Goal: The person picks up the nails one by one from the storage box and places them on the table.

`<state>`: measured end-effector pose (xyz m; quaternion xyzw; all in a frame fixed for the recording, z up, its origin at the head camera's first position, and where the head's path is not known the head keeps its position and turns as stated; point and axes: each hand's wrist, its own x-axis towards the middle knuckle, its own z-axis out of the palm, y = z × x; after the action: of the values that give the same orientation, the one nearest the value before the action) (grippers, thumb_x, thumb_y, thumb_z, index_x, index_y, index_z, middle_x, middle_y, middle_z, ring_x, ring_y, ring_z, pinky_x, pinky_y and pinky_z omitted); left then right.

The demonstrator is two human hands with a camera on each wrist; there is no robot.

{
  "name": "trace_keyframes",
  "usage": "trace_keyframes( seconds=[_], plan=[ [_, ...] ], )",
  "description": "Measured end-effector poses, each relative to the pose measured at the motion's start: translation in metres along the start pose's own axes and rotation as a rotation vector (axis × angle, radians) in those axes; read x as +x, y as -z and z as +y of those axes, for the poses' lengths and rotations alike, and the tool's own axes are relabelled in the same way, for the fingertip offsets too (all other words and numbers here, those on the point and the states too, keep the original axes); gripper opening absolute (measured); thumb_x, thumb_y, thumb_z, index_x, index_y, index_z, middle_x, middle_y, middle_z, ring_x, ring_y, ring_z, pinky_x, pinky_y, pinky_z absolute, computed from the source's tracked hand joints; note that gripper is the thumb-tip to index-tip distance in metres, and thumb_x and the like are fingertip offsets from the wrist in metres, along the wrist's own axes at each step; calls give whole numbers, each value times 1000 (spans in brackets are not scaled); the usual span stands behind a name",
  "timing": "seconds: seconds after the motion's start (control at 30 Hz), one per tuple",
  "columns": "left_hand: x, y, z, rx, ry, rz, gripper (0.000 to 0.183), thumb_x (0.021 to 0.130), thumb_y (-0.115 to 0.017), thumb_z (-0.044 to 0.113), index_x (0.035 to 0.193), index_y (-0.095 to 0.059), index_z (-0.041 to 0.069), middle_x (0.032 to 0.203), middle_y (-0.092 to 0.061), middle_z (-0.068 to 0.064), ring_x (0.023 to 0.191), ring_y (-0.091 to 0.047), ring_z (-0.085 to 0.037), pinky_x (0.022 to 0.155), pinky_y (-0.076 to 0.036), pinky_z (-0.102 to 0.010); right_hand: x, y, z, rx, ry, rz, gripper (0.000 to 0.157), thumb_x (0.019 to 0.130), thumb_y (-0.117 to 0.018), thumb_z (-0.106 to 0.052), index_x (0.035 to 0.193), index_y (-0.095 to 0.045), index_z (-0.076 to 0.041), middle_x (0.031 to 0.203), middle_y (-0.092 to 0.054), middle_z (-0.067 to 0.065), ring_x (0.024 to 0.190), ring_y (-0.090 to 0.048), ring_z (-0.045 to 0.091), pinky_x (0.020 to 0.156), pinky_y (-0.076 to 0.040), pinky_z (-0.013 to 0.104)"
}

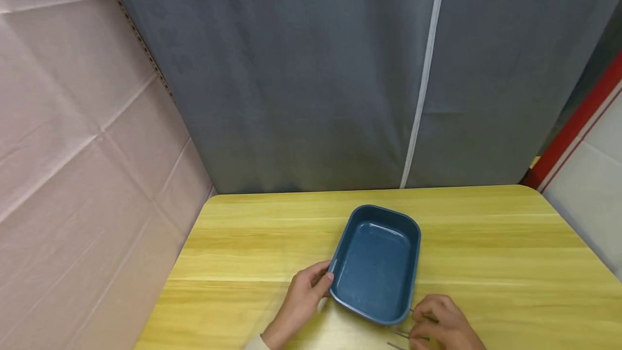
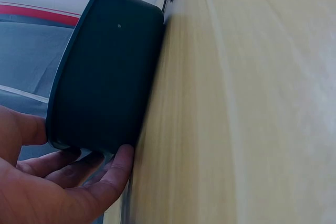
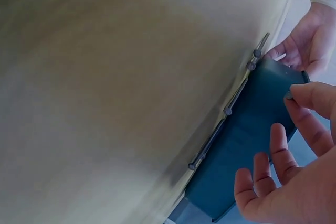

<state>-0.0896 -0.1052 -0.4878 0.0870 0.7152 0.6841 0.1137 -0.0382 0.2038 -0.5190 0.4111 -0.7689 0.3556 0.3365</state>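
A deep blue rectangular tray (image 1: 376,263) with rounded corners sits on the table. My left hand (image 1: 303,296) holds its near left side, thumb at the rim and the other fingers spread along the outer wall (image 2: 105,77). At the tray's near right corner, my right hand (image 1: 444,323) pinches a nail between thumb and index finger; its round head (image 3: 289,95) shows at the fingertips in the right wrist view. Several more dark nails (image 3: 227,110) lie on the table along the tray's near side, partly behind the right hand in the head view.
The light wood table (image 1: 243,263) stretches to both sides of the tray. Behind it hangs a grey curtain (image 1: 301,80) with a pale strip. A pinkish sheet (image 1: 97,166) stands on the left, and a white panel with a red edge (image 1: 578,123) on the right.
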Motion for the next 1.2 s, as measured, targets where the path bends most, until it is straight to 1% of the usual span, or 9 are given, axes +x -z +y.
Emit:
trace_keyframes(
  seconds=[0.13,0.27,0.37,0.53,0.73,0.83,0.97,1.07,1.2],
  plan=[
    [0,0,0,5,2,2,38,104,-56,13,138,-56,-6,122,-68,-21,107,-69,-32,81,-63,-31,-2,-7,-2,19,24,-6,13,83,-83,-28,81,-71,-30,96,-61,-7,96,-49,15,92,-37,16],
    [0,0,0,10,8,6,38,104,-56,13,138,-56,-5,122,-68,-21,107,-69,-32,81,-63,-30,-4,-12,-10,-22,-52,-47,29,62,-89,-22,76,-69,-37,94,-55,-17,92,-46,7,82,-37,13],
    [0,0,-1,7,9,6,38,104,-57,14,137,-57,-5,122,-68,-20,106,-69,-31,81,-63,-29,-5,-15,-16,-49,-112,-83,33,57,-89,-21,72,-67,-40,90,-49,-22,89,-42,2,75,-35,9],
    [0,0,-1,-4,7,2,38,104,-57,15,137,-57,-4,124,-68,-19,107,-69,-29,82,-63,-29,-5,-23,-17,-77,-83,-96,30,60,-87,-25,68,-63,-41,83,-38,-24,82,-33,-4,66,-26,6],
    [0,-1,0,-9,8,3,38,104,-56,13,137,-57,-4,125,-67,-19,108,-69,-30,82,-63,-29,-8,-29,-18,-138,-58,-137,28,73,-80,-30,64,-56,-40,79,-30,-23,76,-24,-8,61,-18,4],
    [0,0,-1,-6,9,5,38,104,-56,13,137,-57,-5,125,-67,-20,108,-69,-30,82,-63,-29,-7,-30,-17,-166,-44,-150,28,73,-77,-26,63,-53,-38,78,-31,-22,75,-22,-7,60,-16,5],
    [0,0,-2,-11,8,5,38,104,-57,12,137,-56,-6,123,-68,-21,107,-69,-32,81,-63,-29,-6,-32,-15,-195,-1,-130,27,64,-73,-18,65,-51,-34,78,-33,-18,75,-24,-4,60,-16,6],
    [-1,0,-2,-16,10,5,38,103,-57,12,137,-56,-7,123,-68,-21,107,-69,-32,81,-63,-30,-5,-30,-17,-203,-42,-152,30,63,-79,-21,65,-53,-36,80,-33,-22,77,-24,-5,59,-16,7],
    [0,0,-1,-20,12,5,38,103,-57,12,137,-57,-7,122,-68,-21,107,-69,-33,81,-63,-30,-3,-23,-23,-193,-168,-207,36,60,-91,-31,67,-58,-43,83,-32,-31,80,-27,-10,59,-20,6]
  ],
)
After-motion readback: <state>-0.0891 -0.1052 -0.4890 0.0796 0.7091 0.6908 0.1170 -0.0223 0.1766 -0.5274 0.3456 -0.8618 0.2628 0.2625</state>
